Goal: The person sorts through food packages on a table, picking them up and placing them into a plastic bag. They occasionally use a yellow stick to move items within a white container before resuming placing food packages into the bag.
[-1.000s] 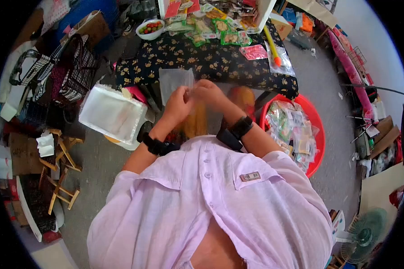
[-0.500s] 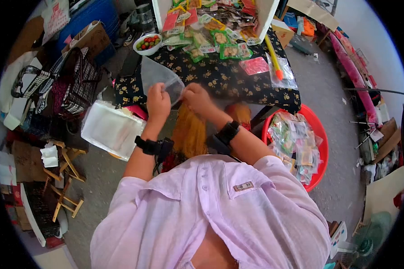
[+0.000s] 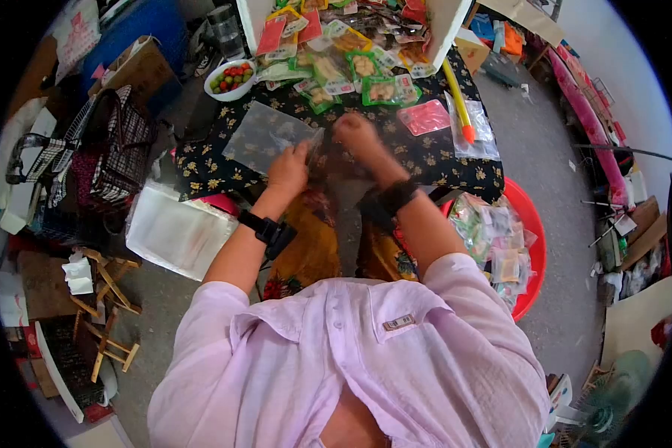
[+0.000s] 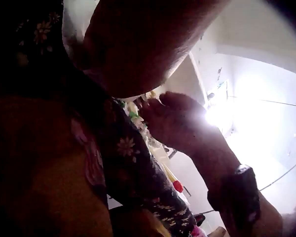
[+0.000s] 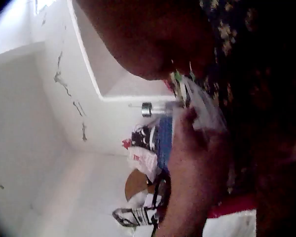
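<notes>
My left hand pinches a clear plastic bag by its near right corner. The bag spreads flat over the front left of the dark flowered tablecloth. In the right wrist view the left hand holds the crinkled plastic bag between thumb and fingers. My right hand, blurred, is just right of the bag, over the cloth, its fingers curled. Nothing shows in it. The left wrist view has the right hand side-on, fingers bent, with the dark left hand close to the camera.
Several packaged foods lie before a white box at the back. A bowl of small fruit stands back left. A pink packet and a yellow tube lie right. A red basin of packets is below; a foam box is at left.
The right hand has come off the bag's edge and moved up and right. The bag, earlier raised and folded between both hands, now spreads over the cloth in the left hand.
</notes>
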The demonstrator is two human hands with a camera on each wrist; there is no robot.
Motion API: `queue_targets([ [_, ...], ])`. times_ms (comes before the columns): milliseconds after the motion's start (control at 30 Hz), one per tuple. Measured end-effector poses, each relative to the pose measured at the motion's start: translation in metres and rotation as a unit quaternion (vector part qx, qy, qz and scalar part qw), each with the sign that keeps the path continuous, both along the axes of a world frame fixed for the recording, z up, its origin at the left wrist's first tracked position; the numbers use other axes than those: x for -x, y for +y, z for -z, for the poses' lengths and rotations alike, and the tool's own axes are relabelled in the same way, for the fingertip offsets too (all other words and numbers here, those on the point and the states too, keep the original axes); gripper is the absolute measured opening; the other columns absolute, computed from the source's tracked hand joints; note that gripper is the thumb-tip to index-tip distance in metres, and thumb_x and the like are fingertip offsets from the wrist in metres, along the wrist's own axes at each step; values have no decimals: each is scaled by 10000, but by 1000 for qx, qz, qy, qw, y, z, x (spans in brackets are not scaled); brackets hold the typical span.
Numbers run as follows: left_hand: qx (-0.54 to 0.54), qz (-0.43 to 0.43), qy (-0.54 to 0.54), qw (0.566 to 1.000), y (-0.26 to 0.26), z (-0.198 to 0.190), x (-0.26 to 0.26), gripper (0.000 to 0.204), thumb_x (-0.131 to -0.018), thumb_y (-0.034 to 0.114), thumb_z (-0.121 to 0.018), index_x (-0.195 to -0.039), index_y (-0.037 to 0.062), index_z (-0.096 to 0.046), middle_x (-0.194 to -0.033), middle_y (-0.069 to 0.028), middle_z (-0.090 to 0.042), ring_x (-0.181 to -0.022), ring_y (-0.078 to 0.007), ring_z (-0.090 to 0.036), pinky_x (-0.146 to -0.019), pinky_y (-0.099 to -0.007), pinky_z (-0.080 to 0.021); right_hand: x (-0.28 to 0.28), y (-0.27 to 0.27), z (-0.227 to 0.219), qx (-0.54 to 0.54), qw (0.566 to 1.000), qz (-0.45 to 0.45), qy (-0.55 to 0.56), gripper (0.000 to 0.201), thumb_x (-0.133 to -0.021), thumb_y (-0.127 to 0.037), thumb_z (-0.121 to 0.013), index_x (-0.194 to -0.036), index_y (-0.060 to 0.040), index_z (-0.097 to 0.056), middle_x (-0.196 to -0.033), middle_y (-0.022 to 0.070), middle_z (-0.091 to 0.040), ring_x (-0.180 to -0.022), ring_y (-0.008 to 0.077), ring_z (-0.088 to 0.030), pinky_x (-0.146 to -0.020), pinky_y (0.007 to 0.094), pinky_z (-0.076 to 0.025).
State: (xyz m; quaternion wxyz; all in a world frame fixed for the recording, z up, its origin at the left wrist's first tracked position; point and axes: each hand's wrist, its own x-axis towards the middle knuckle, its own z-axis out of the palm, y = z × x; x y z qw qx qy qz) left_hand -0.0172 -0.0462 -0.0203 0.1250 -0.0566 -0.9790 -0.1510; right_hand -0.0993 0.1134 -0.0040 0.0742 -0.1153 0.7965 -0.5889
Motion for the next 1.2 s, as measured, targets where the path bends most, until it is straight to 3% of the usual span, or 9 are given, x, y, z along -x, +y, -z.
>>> queue_targets([
  [133, -40, 0, -13, 999, -1, 6, 3, 472, -670, 49, -510, -1123, 95, -388, -884, -183, -499, -757, -374, -502, -629, -438, -422, 82, 67, -5, -148, 930, 205, 265, 261, -739, -223, -498, -849, 13, -516, -810, 215, -551, -754, 361, -533, -653, 393, -424],
  [300, -37, 31, -2, 999, -6, 1, 2, 429, -674, 56, -488, -1095, 32, -407, -881, -188, -506, -778, -371, -500, -663, -437, -418, 137, 115, -11, -162, 915, 329, 169, 415, -646, -256, -631, -912, 38, -508, -863, 199, -567, -839, 358, -531, -722, 386, -416],
  [500, -56, -7, 18, 998, -8, 10, 7, 255, -735, 116, -420, -951, -3, -488, -885, -191, -507, -768, -365, -499, -662, -454, -415, 172, 111, 13, -242, 925, 281, 80, 413, -654, -342, -639, -823, 23, -544, -841, 194, -572, -790, 312, -558, -670, 358, -441],
  [600, -53, -37, -47, 997, -1, -4, 2, 207, -753, 124, -401, -882, -3, -501, -870, -179, -509, -754, -362, -499, -648, -455, -417, 177, 125, 31, -367, 885, -26, 286, 288, -706, -265, -592, -801, 3, -541, -737, 117, -544, -624, 220, -517, -545, 330, -435],
  [667, -61, -43, -35, 997, 2, -9, 3, 183, -760, 131, -401, -843, 3, -501, -852, -171, -510, -741, -360, -500, -635, -455, -417, 146, 107, 17, -106, 987, 9, 122, 178, -738, -170, -542, -826, -17, -528, -713, 84, -530, -575, 193, -503, -497, 322, -430],
  [767, -84, -44, 34, 995, 6, -4, 4, 166, -766, 153, -411, -797, 17, -500, -817, -168, -512, -719, -357, -501, -611, -456, -415, 96, 84, -11, 257, 959, 92, -76, 129, -757, -88, -499, -875, -38, -514, -726, 61, -533, -567, 186, -512, -466, 324, -433],
  [1033, -126, -70, -74, 987, 25, -7, 22, 252, -813, 221, -404, -920, 15, -500, -792, -177, -537, -680, -320, -513, -562, -423, -395, -4, 70, -19, 320, 945, 68, -15, 149, -794, -65, -461, -930, -11, -491, -791, 54, -547, -640, 162, -549, -540, 287, -460],
  [1067, -138, -74, -79, 985, 26, -7, 23, 254, -808, 223, -409, -920, 14, -500, -789, -178, -537, -680, -322, -513, -562, -424, -394, -10, 65, -12, 427, 900, 53, -75, 133, -797, -67, -460, -917, -19, -492, -801, 42, -545, -662, 150, -548, -568, 279, -455],
  [1200, -181, -90, -81, 976, 31, -14, 21, 237, -762, 200, -422, -891, 19, -506, -799, -187, -543, -715, -367, -503, -601, -453, -392, -33, 50, -3, 317, 941, 89, -78, 243, -835, -265, -457, -859, -31, -517, -706, 9, -524, -587, 91, -485, -520, 235, -392],
])
